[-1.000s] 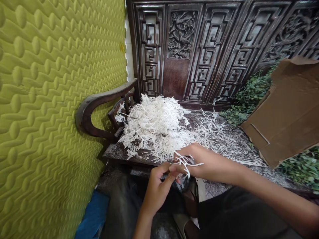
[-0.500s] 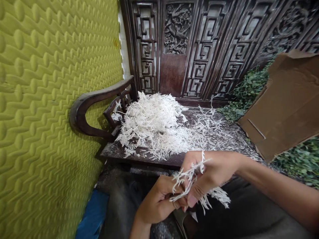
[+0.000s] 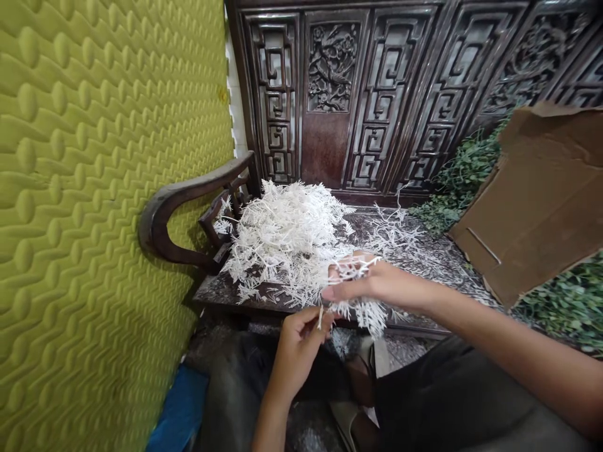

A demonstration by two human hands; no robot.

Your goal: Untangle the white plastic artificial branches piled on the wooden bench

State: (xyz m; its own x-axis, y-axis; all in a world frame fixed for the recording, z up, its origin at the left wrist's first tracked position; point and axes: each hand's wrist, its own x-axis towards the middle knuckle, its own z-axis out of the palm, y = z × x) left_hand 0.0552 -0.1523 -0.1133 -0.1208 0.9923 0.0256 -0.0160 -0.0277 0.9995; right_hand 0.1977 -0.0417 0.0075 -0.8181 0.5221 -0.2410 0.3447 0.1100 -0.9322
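A white sprig [image 3: 362,317] is held in the right hand [image 3: 381,284], its fingers [image 3: 342,290] pressed together against the thumb around the twigs. Just below, a thin white stem [image 3: 321,317] is pinched by the fingers [image 3: 315,321] of the left hand [image 3: 299,351]. The sprig is kept at the front edge of a white heap of sprigs [image 3: 282,245] on the dark bench [image 3: 362,220], near the curved wooden armrest [image 3: 162,220], with loose twigs [image 3: 396,232] scattered alongside. A light pinch low on the stem seems best, since such fine branches look easily snapped. A brown cardboard sheet [image 3: 541,201] is propped over green foliage [image 3: 560,301]. No brand, label or writing can be read.
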